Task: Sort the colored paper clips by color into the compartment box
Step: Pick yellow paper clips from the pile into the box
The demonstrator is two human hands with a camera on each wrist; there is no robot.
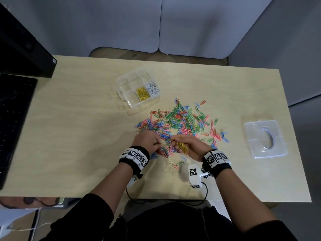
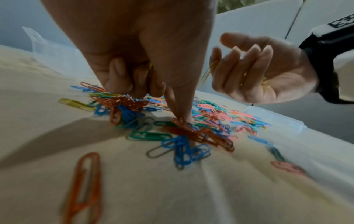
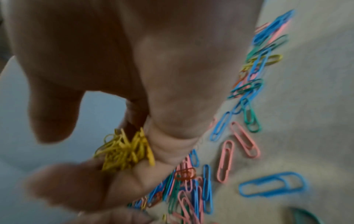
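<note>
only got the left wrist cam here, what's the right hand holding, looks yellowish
Observer: The right hand cups a bunch of yellow clips in its palm; the right wrist view shows them clearly.
Operator: any yellows already in the box
Observer: Yes. In the head view the compartment box has one compartment of yellow clips and, beside it, one of white clips.
Operator: other compartments
Observer: They look unfilled from the head view.
Operator: what's that clear plastic at my right edge
Observer: A separate clear lid lying flat on the table, to the right of the mixed pile.
</note>
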